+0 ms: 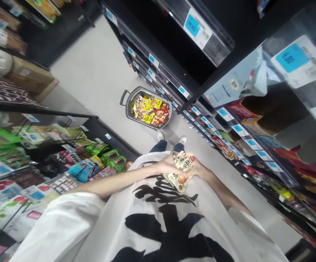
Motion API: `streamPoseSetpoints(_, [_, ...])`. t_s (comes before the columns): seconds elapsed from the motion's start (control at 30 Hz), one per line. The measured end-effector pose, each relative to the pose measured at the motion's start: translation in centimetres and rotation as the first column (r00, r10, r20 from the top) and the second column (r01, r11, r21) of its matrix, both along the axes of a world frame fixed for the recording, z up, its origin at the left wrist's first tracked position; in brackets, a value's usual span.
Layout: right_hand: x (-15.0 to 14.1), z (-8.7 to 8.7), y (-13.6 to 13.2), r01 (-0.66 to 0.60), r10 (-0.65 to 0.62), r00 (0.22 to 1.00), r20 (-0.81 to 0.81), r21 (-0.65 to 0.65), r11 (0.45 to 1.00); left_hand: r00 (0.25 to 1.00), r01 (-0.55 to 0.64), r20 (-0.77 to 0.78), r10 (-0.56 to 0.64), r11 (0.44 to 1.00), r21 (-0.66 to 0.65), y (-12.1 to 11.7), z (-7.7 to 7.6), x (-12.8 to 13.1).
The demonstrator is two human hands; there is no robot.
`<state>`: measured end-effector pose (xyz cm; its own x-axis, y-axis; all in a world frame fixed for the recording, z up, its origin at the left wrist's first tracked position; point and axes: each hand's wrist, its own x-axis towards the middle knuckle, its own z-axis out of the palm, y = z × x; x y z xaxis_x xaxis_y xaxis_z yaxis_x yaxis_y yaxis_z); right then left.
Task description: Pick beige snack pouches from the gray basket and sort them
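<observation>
Close to the front of my white shirt, I hold a cream-coloured snack box or packet [184, 162] with dark lettering and a red mark near its top. My left hand [169, 165] grips it from one side, fingers bent around it. On the other side my right hand [198, 168] is closed on it too. The lower part, with an orange food picture, shows below my hands. Whether it is one pack or several held together I cannot tell. Beyond my feet, a grey shopping basket [127, 109] stands on the floor, filled with small yellow and red snack packets [149, 109].
Dark shelves with blue-and-white price tags [152, 60] line the right side, holding boxed and bagged snacks. Racks of hanging packets [114, 160] flank me on the left. A cardboard box [28, 76] sits on the far left. Grey floor [92, 65] runs between the shelves.
</observation>
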<state>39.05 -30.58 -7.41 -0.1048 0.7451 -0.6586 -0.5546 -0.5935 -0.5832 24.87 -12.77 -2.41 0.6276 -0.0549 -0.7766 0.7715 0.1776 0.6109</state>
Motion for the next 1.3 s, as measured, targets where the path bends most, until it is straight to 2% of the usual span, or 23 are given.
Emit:
streamPoseSetpoints(0.07, [-1.2, -0.2, -0.2, 0.07, -0.07, 0.997, 0.045, -0.006, 0.998, 0.99, 0.136, 0.005, -0.138, 0.981, 0.138, 1.1, 0.5, -0.2])
streamPoseSetpoints(0.13, [-1.6, 0.4, -0.7, 0.129, -0.127, 0.983, 0.131, -0.006, 0.992, 0.97, 0.232, 0.02, -0.242, 0.947, 0.224, 1.9, 1.5, 0.1])
streamPoseSetpoints(0.23, [-1.7, 2.1, -1.8, 0.189, -0.166, 0.933, 0.318, -0.043, 0.981, 0.94, 0.301, 0.097, -0.326, 0.93, 0.212, 2.6, 3.4, 1.3])
streamPoseSetpoints(0.3, [-2.0, 3.3, -2.3, 0.249, -0.191, 0.872, 0.451, -0.074, 0.966, 0.901, 0.388, 0.129, -0.414, 0.903, 0.185, 2.8, 4.2, 2.6])
streamPoseSetpoints(0.37, [-2.3, 4.3, -2.5, 0.347, -0.246, 0.796, 0.553, -0.084, 0.934, 0.835, 0.483, 0.143, -0.532, 0.831, 0.275, 2.7, 4.5, 4.4])
streamPoseSetpoints(0.43, [-2.5, 5.0, -2.8, 0.42, -0.296, 0.757, 0.583, -0.087, 0.903, 0.754, 0.548, 0.123, -0.645, 0.721, 0.424, 2.4, 4.5, 6.2])
streamPoseSetpoints(0.5, [-2.1, 5.5, -3.6, 0.409, -0.299, 0.784, 0.544, -0.09, 0.908, 0.685, 0.608, 0.089, -0.723, 0.635, 0.477, 1.9, 4.5, 7.5])
streamPoseSetpoints(0.53, [-1.6, 5.8, -4.3, 0.367, -0.278, 0.822, 0.497, -0.089, 0.926, 0.663, 0.641, 0.076, -0.745, 0.617, 0.456, 1.5, 4.5, 8.0])
streamPoseSetpoints(0.63, [0.7, 6.1, -7.0, 0.229, -0.203, 0.947, 0.249, -0.079, 0.97, 0.665, 0.672, 0.093, -0.741, 0.648, 0.357, -0.3, 5.0, 8.6])
streamPoseSetpoints(0.73, [3.1, 5.3, -8.5, 0.247, -0.244, 0.968, 0.05, -0.055, 0.967, 0.668, 0.658, 0.102, -0.738, 0.649, 0.382, -2.3, 5.4, 9.3])
streamPoseSetpoints(0.8, [4.0, 4.1, -8.2, 0.248, -0.248, 0.967, 0.054, -0.005, 0.969, 0.639, 0.679, 0.073, -0.766, 0.606, 0.415, -3.2, 5.4, 9.9])
streamPoseSetpoints(0.87, [4.3, 2.7, -7.5, 0.185, -0.189, 0.979, 0.079, 0.045, 0.982, 0.626, 0.698, 0.042, -0.779, 0.583, 0.416, -3.8, 5.2, 10.4])
streamPoseSetpoints(0.9, [4.4, 2.1, -7.1, 0.156, -0.161, 0.983, 0.086, 0.068, 0.986, 0.636, 0.692, 0.04, -0.771, 0.593, 0.413, -4.1, 5.0, 10.4])
streamPoseSetpoints(0.97, [4.2, 1.1, -6.7, 0.126, -0.134, 0.987, 0.087, 0.099, 0.987, 0.685, 0.639, 0.071, -0.725, 0.646, 0.418, -4.4, 4.8, 10.0])
streamPoseSetpoints(1.07, [3.7, 0.5, -7.1, 0.136, -0.151, 0.983, 0.105, 0.144, 0.98, 0.764, 0.537, 0.105, -0.637, 0.718, 0.443, -4.9, 4.7, 8.9])
streamPoseSetpoints(1.17, [3.0, 0.5, -8.0, 0.127, -0.154, 0.974, 0.167, 0.163, 0.978, 0.815, 0.487, 0.07, -0.576, 0.745, 0.457, -5.3, 4.7, 7.8])
streamPoseSetpoints(1.3, [1.7, 0.4, -9.1, 0.14, -0.158, 0.947, 0.279, 0.084, 0.987, 0.831, 0.444, 0.106, -0.546, 0.766, 0.464, -5.2, 4.2, 7.4])
